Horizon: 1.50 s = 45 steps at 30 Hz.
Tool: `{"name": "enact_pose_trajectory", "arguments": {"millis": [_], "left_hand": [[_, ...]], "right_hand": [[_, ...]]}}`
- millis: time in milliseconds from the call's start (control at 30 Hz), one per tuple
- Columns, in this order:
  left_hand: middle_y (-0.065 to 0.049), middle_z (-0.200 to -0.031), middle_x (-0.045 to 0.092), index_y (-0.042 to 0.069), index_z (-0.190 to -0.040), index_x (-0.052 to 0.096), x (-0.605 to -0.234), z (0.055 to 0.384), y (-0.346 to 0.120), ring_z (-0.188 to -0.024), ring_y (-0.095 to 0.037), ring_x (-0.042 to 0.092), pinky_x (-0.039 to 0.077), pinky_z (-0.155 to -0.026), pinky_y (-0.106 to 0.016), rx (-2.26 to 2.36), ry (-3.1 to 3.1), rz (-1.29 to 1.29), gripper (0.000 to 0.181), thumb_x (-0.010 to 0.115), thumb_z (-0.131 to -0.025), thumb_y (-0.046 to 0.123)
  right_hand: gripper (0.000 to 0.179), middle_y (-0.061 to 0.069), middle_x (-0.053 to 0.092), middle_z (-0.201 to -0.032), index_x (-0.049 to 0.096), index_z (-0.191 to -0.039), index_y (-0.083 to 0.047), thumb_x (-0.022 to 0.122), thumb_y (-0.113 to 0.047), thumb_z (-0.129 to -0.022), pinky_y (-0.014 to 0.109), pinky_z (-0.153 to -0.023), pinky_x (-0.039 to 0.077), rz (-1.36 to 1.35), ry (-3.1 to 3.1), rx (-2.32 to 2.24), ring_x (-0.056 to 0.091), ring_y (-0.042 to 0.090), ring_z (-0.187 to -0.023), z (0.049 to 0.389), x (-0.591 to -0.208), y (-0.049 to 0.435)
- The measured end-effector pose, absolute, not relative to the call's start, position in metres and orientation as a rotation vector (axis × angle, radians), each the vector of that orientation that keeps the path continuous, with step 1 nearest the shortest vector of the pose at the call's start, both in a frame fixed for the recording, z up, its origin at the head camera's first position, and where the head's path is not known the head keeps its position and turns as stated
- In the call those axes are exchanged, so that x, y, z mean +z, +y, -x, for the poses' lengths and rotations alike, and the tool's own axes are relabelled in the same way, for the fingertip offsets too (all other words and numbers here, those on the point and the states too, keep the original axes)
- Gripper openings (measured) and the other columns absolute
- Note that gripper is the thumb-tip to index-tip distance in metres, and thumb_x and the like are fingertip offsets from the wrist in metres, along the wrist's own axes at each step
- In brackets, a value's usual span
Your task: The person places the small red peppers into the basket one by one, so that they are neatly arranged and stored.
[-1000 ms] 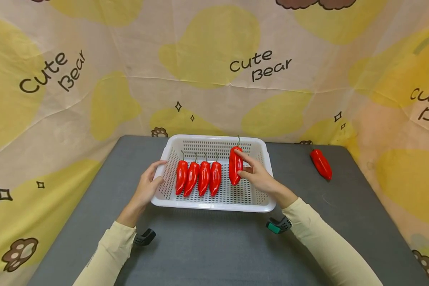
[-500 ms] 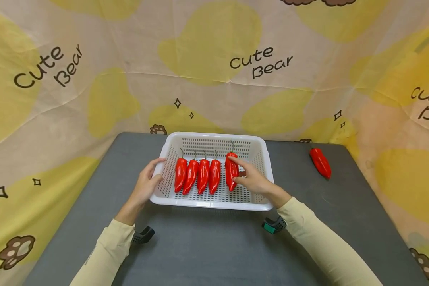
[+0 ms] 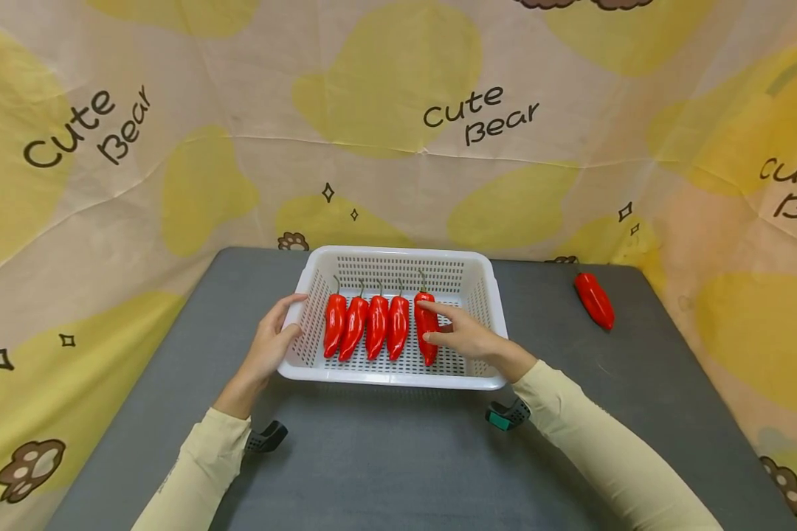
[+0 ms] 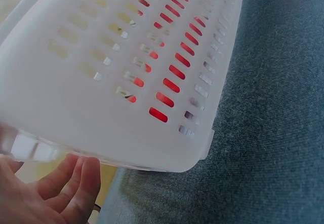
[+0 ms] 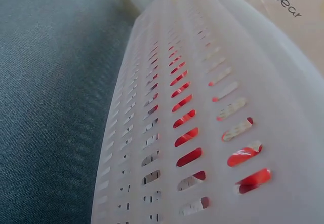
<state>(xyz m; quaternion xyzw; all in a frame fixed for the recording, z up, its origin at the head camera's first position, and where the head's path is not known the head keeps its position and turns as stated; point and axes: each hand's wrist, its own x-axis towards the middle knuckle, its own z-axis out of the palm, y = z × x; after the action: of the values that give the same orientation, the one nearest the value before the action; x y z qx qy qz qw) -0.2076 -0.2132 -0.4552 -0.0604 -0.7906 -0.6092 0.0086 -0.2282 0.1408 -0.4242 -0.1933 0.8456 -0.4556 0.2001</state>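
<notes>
In the head view a white slotted plastic basket (image 3: 388, 377) stands on the grey table. My left hand (image 3: 266, 350) grips its left rim; in the left wrist view those fingers (image 4: 83, 183) curl at the rim. Several red peppers (image 3: 377, 328) with green stems lie side by side in the left and middle of the basket, stems toward the back. To the right of that row, my right hand (image 3: 468, 335) pinches another red pepper (image 3: 424, 321) between thumb and fingers, low in the basket. The right wrist view shows only the basket's slotted wall (image 5: 167, 107), with red behind it.
One more red pepper (image 3: 595, 301) lies on the table's far right, outside the basket. The grey table (image 3: 385, 457) ends at the back against a patterned cloth (image 3: 372, 177). Dark straps (image 3: 508, 414) are on both wrists.
My right hand has lowered the red pepper into the basket and shifted it left, nearer the row. The left hand keeps its grip on the rim.
</notes>
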Motion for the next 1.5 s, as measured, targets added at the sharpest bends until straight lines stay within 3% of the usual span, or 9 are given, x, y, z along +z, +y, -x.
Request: {"name": "enact_pose_trajectory", "arguments": {"millis": [167, 400, 667, 800, 900, 1000, 1167, 1333, 1500], "left_hand": [[-0.029, -0.148, 0.048, 0.008, -0.147, 0.043, -0.456, 0.206, -0.215, -0.108, -0.038, 0.06, 0.057, -0.075, -0.03, -1.885, -2.49, 0.19, 0.056, 0.04, -0.092, -0.002], [-0.027, -0.151, 0.047, 0.01, -0.148, 0.042, -0.455, 0.206, -0.214, -0.114, -0.045, 0.059, 0.058, -0.078, -0.033, -1.883, -2.51, 0.154, 0.056, 0.04, -0.094, -0.002], [-0.029, -0.148, 0.049, 0.009, -0.147, 0.043, -0.456, 0.205, -0.212, -0.109, -0.04, 0.062, 0.058, -0.075, -0.033, -1.891, -2.505, 0.147, 0.055, 0.041, -0.094, -0.002], [-0.028, -0.148, 0.048, 0.01, -0.148, 0.042, -0.457, 0.206, -0.212, -0.111, -0.043, 0.061, 0.059, -0.077, -0.035, -1.902, -2.507, 0.157, 0.055, 0.041, -0.094, -0.001], [-0.027, -0.15, 0.047, 0.011, -0.148, 0.042, -0.457, 0.207, -0.213, -0.112, -0.045, 0.059, 0.059, -0.079, -0.037, -1.904, -2.507, 0.155, 0.055, 0.041, -0.094, 0.0], [-0.027, -0.15, 0.048, 0.011, -0.148, 0.043, -0.456, 0.208, -0.213, -0.112, -0.046, 0.06, 0.059, -0.078, -0.037, -1.91, -2.5, 0.145, 0.055, 0.041, -0.094, 0.0], [-0.028, -0.149, 0.048, 0.01, -0.148, 0.042, -0.455, 0.208, -0.213, -0.112, -0.046, 0.06, 0.06, -0.076, -0.038, -1.913, -2.495, 0.159, 0.055, 0.04, -0.094, -0.001], [-0.028, -0.149, 0.048, 0.01, -0.148, 0.042, -0.456, 0.208, -0.213, -0.113, -0.047, 0.059, 0.061, -0.08, -0.043, -1.902, -2.5, 0.163, 0.056, 0.04, -0.094, -0.001], [-0.028, -0.148, 0.049, 0.009, -0.149, 0.042, -0.456, 0.207, -0.213, -0.112, -0.045, 0.06, 0.06, -0.08, -0.044, -1.898, -2.5, 0.157, 0.056, 0.04, -0.094, -0.001]], "right_hand": [[0.066, 0.018, 0.036, -0.16, 0.034, -0.158, -0.013, 0.061, -0.019, -0.098, 0.049, -0.099, 0.053, 0.445, 2.321, -1.253, 0.057, 0.038, -0.123, 0.231, -0.421, 0.139], [0.069, 0.013, 0.036, -0.16, 0.033, -0.159, -0.024, 0.063, -0.028, -0.097, 0.046, -0.089, 0.053, 0.328, 2.286, -1.162, 0.058, 0.031, -0.102, 0.233, -0.419, 0.137], [0.061, 0.022, 0.042, -0.149, 0.043, -0.154, -0.016, 0.064, -0.024, -0.097, 0.046, -0.096, 0.048, 0.583, 2.425, -0.94, 0.044, 0.036, -0.126, 0.23, -0.428, 0.126], [0.061, 0.026, 0.046, -0.135, 0.045, -0.153, -0.017, 0.065, -0.025, -0.096, 0.039, -0.084, 0.045, 0.628, 2.45, -0.858, 0.047, 0.031, -0.104, 0.228, -0.432, 0.122], [0.062, 0.021, 0.054, -0.132, 0.044, -0.154, -0.015, 0.066, -0.023, -0.096, 0.04, -0.085, 0.048, 0.651, 2.449, -0.83, 0.051, 0.027, -0.097, 0.228, -0.434, 0.122], [0.063, 0.018, 0.058, -0.135, 0.043, -0.154, -0.015, 0.067, -0.022, -0.095, 0.048, -0.098, 0.049, 0.653, 2.448, -0.805, 0.054, 0.03, -0.111, 0.227, -0.435, 0.121], [0.063, 0.024, 0.043, -0.152, 0.048, -0.151, -0.019, 0.07, -0.024, -0.092, 0.063, -0.115, 0.034, 0.636, 2.498, -0.734, 0.026, 0.043, -0.148, 0.225, -0.436, 0.12], [0.06, 0.029, 0.039, -0.154, 0.052, -0.148, -0.013, 0.071, -0.023, -0.092, 0.063, -0.116, 0.032, 0.674, 2.509, -0.72, 0.022, 0.045, -0.149, 0.224, -0.436, 0.121], [0.059, 0.025, 0.04, -0.152, 0.053, -0.143, -0.011, 0.074, -0.024, -0.089, 0.056, -0.111, 0.043, 0.632, 2.529, -0.717, 0.035, 0.039, -0.141, 0.224, -0.434, 0.121]]}}
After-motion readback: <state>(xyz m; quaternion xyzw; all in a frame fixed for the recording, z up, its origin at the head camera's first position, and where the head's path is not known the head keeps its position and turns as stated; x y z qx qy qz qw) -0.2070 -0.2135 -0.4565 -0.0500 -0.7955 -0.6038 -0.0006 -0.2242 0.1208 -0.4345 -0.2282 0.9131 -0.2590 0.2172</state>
